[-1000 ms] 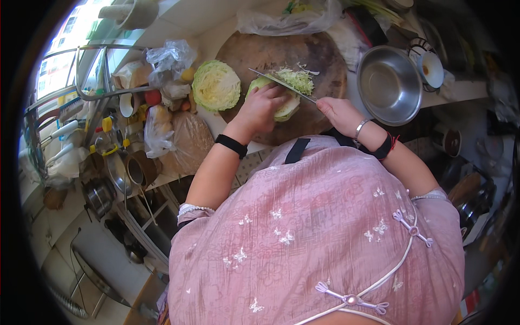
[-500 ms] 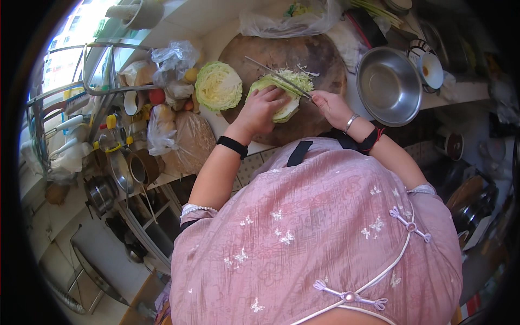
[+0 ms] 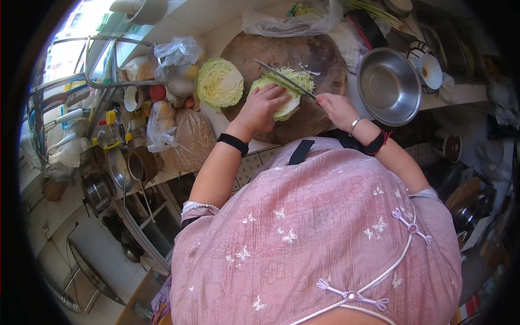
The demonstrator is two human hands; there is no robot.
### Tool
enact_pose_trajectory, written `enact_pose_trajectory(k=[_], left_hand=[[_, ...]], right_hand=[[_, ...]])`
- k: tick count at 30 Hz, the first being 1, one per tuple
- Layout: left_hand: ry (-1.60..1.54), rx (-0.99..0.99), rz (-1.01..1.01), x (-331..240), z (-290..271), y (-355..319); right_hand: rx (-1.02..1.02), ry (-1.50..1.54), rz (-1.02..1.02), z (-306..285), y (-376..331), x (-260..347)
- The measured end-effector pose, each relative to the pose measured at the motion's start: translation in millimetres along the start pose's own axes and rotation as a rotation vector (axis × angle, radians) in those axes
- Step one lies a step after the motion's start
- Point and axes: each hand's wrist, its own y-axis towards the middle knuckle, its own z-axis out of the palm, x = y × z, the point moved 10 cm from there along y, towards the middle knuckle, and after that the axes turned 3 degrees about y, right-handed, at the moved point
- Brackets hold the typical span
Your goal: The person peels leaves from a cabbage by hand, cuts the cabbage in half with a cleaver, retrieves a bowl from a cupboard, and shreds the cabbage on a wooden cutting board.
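A round wooden chopping board (image 3: 303,49) lies on the counter. On it my left hand (image 3: 262,105) presses down on a green cabbage piece (image 3: 288,105). My right hand (image 3: 336,107) grips the handle of a long knife (image 3: 284,77), whose blade rests across the top of that piece. Fine cabbage shreds (image 3: 298,76) lie by the blade. A second cabbage half (image 3: 219,83), cut face up, sits at the board's left edge, apart from both hands.
A steel bowl (image 3: 387,86) stands right of the board, a small cup (image 3: 430,67) beyond it. Plastic bags (image 3: 179,51), a brown bag (image 3: 189,138), jars and pots crowd the counter and shelves at left. A clear bag (image 3: 292,21) lies behind the board.
The knife blade has shifted slightly across the cabbage piece while my left hand keeps holding it down; a few more shreds lie on the board.
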Motion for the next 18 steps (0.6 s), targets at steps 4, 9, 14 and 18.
enact_pose_trajectory(k=[4, 9, 14, 18], left_hand=[[-0.013, 0.009, -0.003, 3.3, -0.6, 1.9], [-0.026, 0.018, -0.013, 6.5, 0.4, 3.2], [-0.026, 0.035, -0.015, 7.3, 0.3, 4.5], [-0.024, 0.029, -0.017, 7.6, 1.3, 2.9]], right_hand=[[-0.011, -0.008, 0.003, 1.5, -1.4, 0.2], [-0.008, -0.047, -0.028, 3.9, -3.3, 5.1], [-0.038, -0.061, -0.072, 4.0, -2.1, 5.8], [-0.045, -0.098, -0.055, 7.6, -1.2, 5.1]])
